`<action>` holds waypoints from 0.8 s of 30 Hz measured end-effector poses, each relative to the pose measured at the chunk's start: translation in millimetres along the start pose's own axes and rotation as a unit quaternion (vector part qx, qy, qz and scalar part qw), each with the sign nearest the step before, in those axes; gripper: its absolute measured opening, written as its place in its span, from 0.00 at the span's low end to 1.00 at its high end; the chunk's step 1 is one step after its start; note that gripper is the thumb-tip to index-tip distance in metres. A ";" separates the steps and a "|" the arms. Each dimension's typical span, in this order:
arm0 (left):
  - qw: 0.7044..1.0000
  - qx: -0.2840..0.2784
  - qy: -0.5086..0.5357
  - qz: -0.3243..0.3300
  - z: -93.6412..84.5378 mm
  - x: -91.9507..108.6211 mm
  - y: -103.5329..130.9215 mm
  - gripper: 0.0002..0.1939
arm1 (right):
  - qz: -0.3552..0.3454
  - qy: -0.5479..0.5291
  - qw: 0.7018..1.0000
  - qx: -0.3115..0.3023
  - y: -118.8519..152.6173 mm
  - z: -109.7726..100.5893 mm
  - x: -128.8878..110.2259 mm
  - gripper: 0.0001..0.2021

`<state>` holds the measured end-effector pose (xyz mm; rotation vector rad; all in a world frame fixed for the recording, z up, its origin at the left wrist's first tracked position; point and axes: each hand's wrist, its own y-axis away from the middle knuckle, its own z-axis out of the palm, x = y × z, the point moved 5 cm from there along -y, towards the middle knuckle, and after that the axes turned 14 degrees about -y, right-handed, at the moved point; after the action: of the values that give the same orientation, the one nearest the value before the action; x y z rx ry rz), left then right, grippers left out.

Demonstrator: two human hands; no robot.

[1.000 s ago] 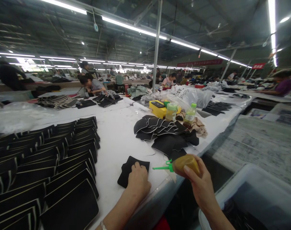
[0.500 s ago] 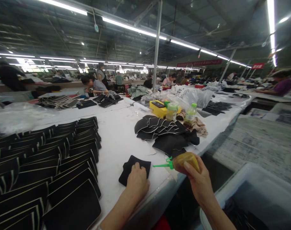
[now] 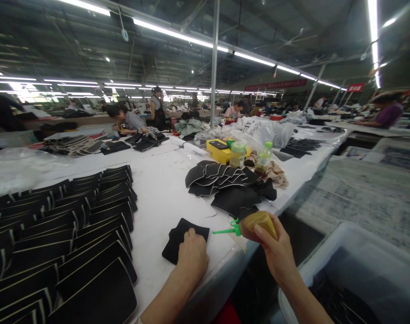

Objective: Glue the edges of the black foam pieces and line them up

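Note:
My left hand [image 3: 193, 256] rests on a black piece [image 3: 173, 243] that lies flat on the white table [image 3: 158, 193]; its fingers are curled down and pressed on the piece. In my right hand [image 3: 277, 247] is a squeeze bottle [image 3: 259, 226] of amber liquid, tilted sideways. Its green nozzle [image 3: 225, 231] points left, close to the right edge of the black piece. Behind the bottle lies a loose pile of black pieces [image 3: 221, 177]. Rows of overlapping black pieces with pale edges [image 3: 100, 288] cover the table's left side.
Behind the pile stand a yellow box [image 3: 218, 153], a jar [image 3: 238, 155] and a green-capped bottle [image 3: 265, 155]. Plastic bags [image 3: 259, 130] lie farther back. A clear bin [image 3: 376, 270] holding dark pieces is at the lower right. Other people work in the background.
The whole view has shifted slightly, with the table things now a little farther left. Both hands keep about the same pose, and the bottle is still in my right hand.

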<state>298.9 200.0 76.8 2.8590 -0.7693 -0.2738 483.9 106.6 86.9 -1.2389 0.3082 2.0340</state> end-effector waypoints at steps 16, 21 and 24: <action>0.994 0.046 0.019 0.100 5.7 -21.9 -14.2 0.16 | -0.156 0.312 0.911 -0.220 8.4 50.7 -6.8 0.28; 0.996 0.046 0.035 0.075 10.6 -21.7 -13.4 0.17 | -0.194 0.363 0.873 -0.261 10.0 58.1 1.9 0.28; 0.996 0.049 0.033 0.069 12.4 -20.8 -12.0 0.17 | -0.213 0.375 0.860 -0.274 13.3 59.8 3.8 0.27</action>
<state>284.3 219.4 65.0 2.8702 -0.9868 -0.1275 433.5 131.0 112.0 -2.2110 -0.2132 1.2046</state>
